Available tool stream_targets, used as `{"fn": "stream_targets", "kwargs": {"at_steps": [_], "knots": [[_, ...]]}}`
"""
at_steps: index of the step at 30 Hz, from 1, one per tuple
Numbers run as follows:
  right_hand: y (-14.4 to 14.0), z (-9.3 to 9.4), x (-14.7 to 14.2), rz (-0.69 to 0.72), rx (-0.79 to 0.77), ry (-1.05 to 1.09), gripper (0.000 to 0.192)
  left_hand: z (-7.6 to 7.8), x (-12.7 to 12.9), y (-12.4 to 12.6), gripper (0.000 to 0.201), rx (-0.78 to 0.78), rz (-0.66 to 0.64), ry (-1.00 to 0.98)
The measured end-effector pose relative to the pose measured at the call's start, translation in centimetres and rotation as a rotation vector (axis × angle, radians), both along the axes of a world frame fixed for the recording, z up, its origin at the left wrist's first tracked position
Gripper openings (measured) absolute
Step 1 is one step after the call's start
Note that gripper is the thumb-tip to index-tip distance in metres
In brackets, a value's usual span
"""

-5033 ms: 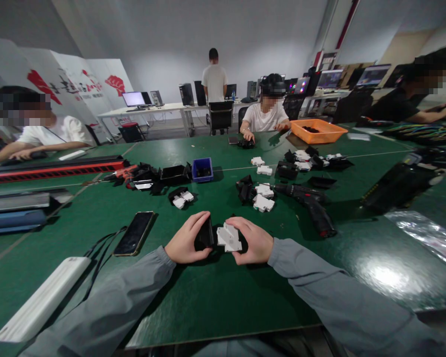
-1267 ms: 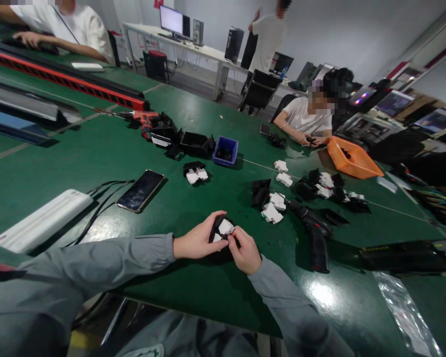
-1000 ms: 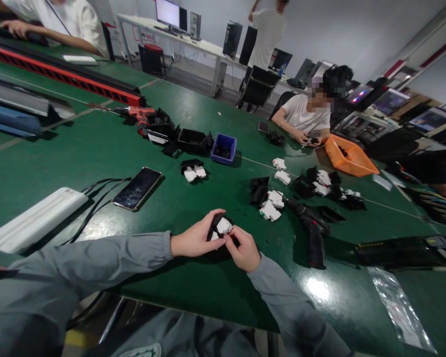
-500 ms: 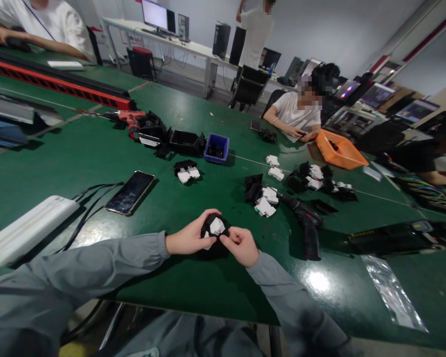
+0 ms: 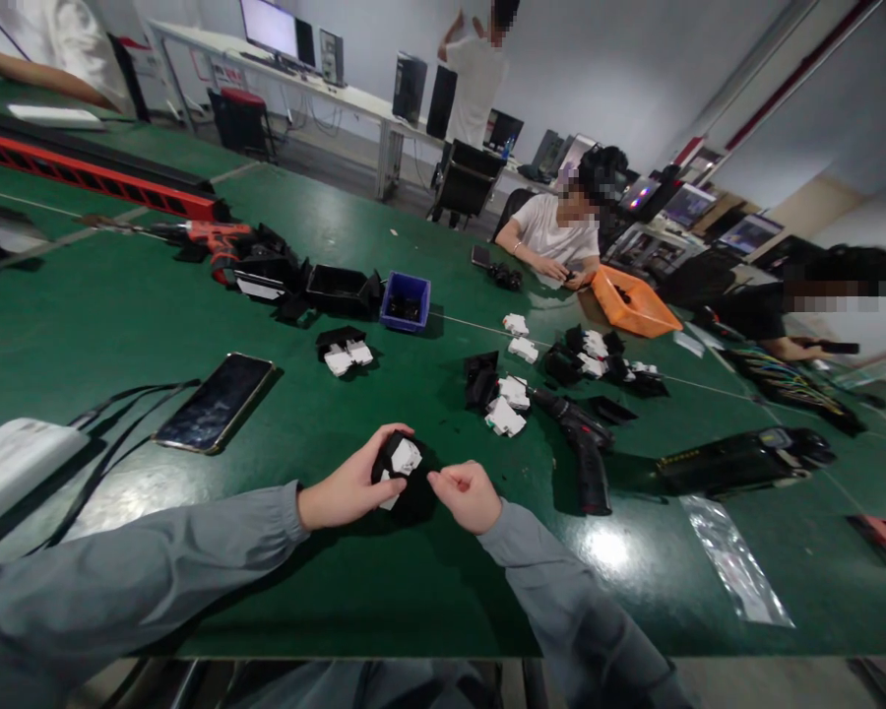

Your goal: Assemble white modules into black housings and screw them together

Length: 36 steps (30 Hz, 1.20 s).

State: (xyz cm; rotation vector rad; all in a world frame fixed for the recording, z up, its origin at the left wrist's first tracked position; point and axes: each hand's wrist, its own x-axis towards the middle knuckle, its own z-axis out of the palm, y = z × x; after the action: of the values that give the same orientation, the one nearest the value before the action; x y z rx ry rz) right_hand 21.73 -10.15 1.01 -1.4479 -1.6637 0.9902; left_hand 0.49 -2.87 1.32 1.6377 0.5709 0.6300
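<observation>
Green matting covers the long shared table (image 5: 155,295) that fills most of the frame, with computer desks along the far wall at the top.

Low in the centre, the left hand (image 5: 347,487) is curled around a black housing (image 5: 406,483) with a white insert (image 5: 405,457) seated in its top; thumb and fingers wrap its sides, apparently to keep it steady just above the mat. The right hand (image 5: 467,494) sits just beside it, fingers loosely bent with thumb and forefinger near each other; it touches nothing I can make out, and whether a small piece is pinched there I cannot tell.

Moving outward, a black power screwdriver (image 5: 587,455) lies to the right of the hands, grip towards the near edge, likely so the right hand can take it quickly. Just above centre is a small cluster of white inserts and black shells (image 5: 498,399), and another pair (image 5: 344,352) up and left. A phone (image 5: 214,402) lies face up at left, a cable running from it toward a white power bank (image 5: 11,463) at the left edge. Further back stand a blue bin (image 5: 405,300) and an orange tray (image 5: 631,305). A seated person in a white shirt (image 5: 557,231) works at the far side, hands on the table.
</observation>
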Motion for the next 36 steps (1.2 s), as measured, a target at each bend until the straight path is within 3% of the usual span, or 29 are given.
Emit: {"fn": "stream_targets", "kwargs": {"at_steps": [4,7,10,15,20,26,36], "knots": [[-0.1,0.5,0.8,0.265,0.29,-0.491,0.045,-0.7,-0.1,0.0,0.062,0.047,-0.022,0.024],[0.1,1.3,2.8,0.207,0.347,-0.648,0.041,-1.0,-0.2,-0.1,0.063,0.075,-0.048,0.065],[0.1,2.4,5.7,0.02,0.283,-0.441,0.049,-1.0,-0.2,-0.1,0.061,0.114,-0.045,0.095],[0.0,3.0,9.7,-0.359,0.124,0.395,0.061,-1.3,-0.1,-0.1,0.06,0.126,-0.031,0.078],[1.3,0.6,10.1,-0.456,0.062,0.451,0.053,-1.5,0.0,-0.5,0.061,0.059,-0.017,0.095],[2.0,-1.4,9.4,-0.468,0.027,0.267,0.045,-1.4,0.2,-0.9,0.061,0.001,-0.028,0.082],[-0.7,1.5,11.9,-0.357,-0.058,-0.521,0.049,-0.9,0.2,-1.1,0.059,0.04,-0.049,0.122]]}}
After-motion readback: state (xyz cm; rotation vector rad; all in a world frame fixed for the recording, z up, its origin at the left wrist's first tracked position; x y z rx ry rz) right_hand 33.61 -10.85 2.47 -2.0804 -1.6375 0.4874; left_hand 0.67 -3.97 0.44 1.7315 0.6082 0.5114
